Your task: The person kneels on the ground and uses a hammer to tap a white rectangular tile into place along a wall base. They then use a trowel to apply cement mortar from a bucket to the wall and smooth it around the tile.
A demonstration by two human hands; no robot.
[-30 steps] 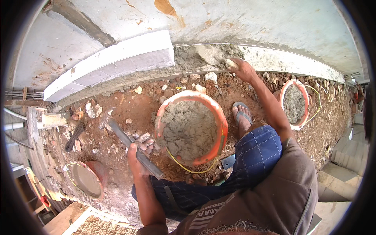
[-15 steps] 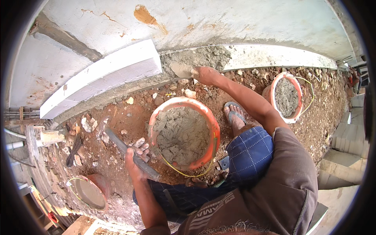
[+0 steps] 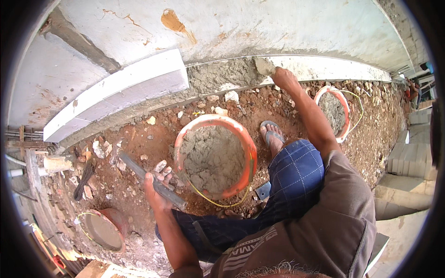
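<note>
My right hand (image 3: 285, 78) is closed on the handle of a trowel (image 3: 264, 66), whose mortar-smeared blade lies at the near end of the right white block course (image 3: 329, 68). To its left, a rough bed of grey mortar (image 3: 222, 74) runs up to a long white block (image 3: 125, 90) along the wall. Wrapped in my left hand (image 3: 159, 189) is a grey bar (image 3: 139, 171), held slantwise over the dirt; its kind is unclear. An orange bucket (image 3: 251, 160) full of mortar (image 3: 211, 157) stands between my hands.
Another mortar bucket (image 3: 346, 111) stands at the right, and a bucket of greyish liquid (image 3: 118, 222) at the lower left. A blue notched plate (image 3: 263, 190) lies by my knee. Stones litter the dirt (image 3: 153, 129). Grey blocks (image 3: 410, 160) are stacked far right; a person (image 3: 412, 90) is beyond.
My right hand and the trowel have swept right along the mortar bed to the right block course. The left hand still holds the grey bar, nearly in place.
</note>
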